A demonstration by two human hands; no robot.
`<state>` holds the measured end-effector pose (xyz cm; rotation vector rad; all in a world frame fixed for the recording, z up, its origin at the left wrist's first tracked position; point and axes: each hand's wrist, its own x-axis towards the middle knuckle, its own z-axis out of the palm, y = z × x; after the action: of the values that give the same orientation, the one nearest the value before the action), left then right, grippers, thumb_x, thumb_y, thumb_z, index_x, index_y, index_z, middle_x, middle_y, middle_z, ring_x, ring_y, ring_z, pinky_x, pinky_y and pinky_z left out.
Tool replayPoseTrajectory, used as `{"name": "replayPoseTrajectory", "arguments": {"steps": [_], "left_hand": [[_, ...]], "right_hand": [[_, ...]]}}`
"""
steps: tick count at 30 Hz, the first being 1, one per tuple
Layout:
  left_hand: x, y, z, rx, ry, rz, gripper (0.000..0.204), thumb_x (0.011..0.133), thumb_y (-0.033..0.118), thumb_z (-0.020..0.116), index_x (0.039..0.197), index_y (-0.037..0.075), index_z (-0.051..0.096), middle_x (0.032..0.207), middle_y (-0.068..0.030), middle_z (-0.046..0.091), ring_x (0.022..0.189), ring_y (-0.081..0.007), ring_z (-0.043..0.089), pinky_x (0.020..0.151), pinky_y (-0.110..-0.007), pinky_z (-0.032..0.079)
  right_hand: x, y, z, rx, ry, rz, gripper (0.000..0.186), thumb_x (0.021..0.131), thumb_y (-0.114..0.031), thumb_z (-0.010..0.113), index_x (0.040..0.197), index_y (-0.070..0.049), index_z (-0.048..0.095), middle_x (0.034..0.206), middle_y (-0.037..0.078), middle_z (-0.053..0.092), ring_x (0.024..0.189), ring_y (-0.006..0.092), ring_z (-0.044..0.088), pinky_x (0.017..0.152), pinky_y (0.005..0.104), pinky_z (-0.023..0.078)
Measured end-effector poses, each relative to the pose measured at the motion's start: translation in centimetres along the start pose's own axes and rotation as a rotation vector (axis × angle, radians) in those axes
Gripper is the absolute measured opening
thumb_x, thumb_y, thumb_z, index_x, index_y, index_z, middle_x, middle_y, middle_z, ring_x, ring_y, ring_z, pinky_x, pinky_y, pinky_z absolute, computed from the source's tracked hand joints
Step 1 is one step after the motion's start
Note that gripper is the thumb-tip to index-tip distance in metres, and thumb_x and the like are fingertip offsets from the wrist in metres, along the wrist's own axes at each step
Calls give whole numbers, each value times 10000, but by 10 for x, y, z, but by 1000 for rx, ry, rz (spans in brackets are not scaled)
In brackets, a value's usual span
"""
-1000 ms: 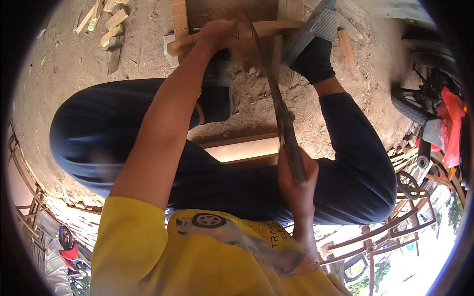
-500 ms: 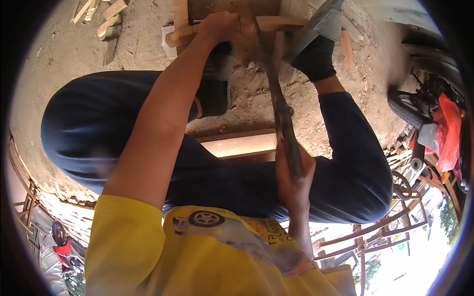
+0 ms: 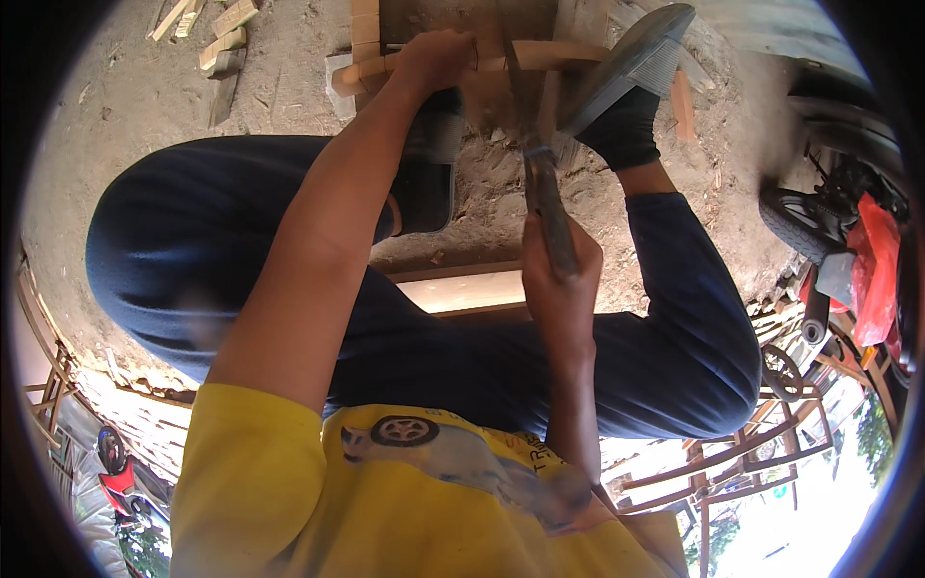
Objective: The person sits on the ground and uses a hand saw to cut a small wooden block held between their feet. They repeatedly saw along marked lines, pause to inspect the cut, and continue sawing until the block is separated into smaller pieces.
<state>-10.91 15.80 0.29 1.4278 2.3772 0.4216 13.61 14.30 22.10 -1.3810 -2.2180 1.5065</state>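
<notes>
A slightly curved piece of wood (image 3: 554,55) lies crosswise at the far side. My left hand (image 3: 438,58) is closed on it left of its middle, with the fingertips partly hidden. My right hand (image 3: 559,275) is wrapped round the dark handle of a handsaw (image 3: 541,178). The saw's narrow-looking blade points away from me and meets the wood just right of my left hand. Motion smears the far part of the blade. My right foot's sandal (image 3: 631,72) is tilted against the wood's right end.
Offcuts of wood (image 3: 226,48) lie on the dirt ground (image 3: 125,106) at the far left. A pale plank (image 3: 462,291) is between my legs. To the right are a motorcycle wheel (image 3: 805,217) and a red plastic bag (image 3: 877,260). Wooden frames (image 3: 742,462) stand at the lower right.
My right hand has pushed the saw forward, away from me, so its handle is nearer the wood. My left hand still holds the wood, and the whole view has shifted slightly.
</notes>
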Motion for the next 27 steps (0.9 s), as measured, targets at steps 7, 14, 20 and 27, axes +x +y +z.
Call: {"name": "replayPoseTrajectory", "arguments": {"steps": [7,14,20,27], "left_hand": [[3,-3,5,3,-22,-7,385,741,340,693,1015,73,643,954,-171,686,918,-357,667,796,-456,546],[9,11,1,14,-2,48,419,739,354,696,1048,73,650,943,-172,690,919,-350,669,793,-455,546],[17,17,3,-2,-40,13,408,742,341,709,1044,73,648,943,-170,690,926,-351,664,789,-453,550],[3,13,-4,32,19,49,360,760,296,691,1045,79,650,954,-174,688,928,-348,665,798,-453,547]], "right_hand": [[-22,7,-13,-102,-5,-28,43,833,51,604,823,27,570,610,104,512,534,172,475,494,336,412],[-62,5,-24,-177,47,-105,109,879,2,565,785,33,521,626,94,522,534,143,500,518,314,417],[10,1,-8,5,15,153,135,885,-31,565,771,28,523,609,111,511,561,135,488,529,343,408],[-68,12,-28,-143,80,-56,41,857,-10,590,848,29,600,621,139,562,537,181,539,549,358,435]]}}
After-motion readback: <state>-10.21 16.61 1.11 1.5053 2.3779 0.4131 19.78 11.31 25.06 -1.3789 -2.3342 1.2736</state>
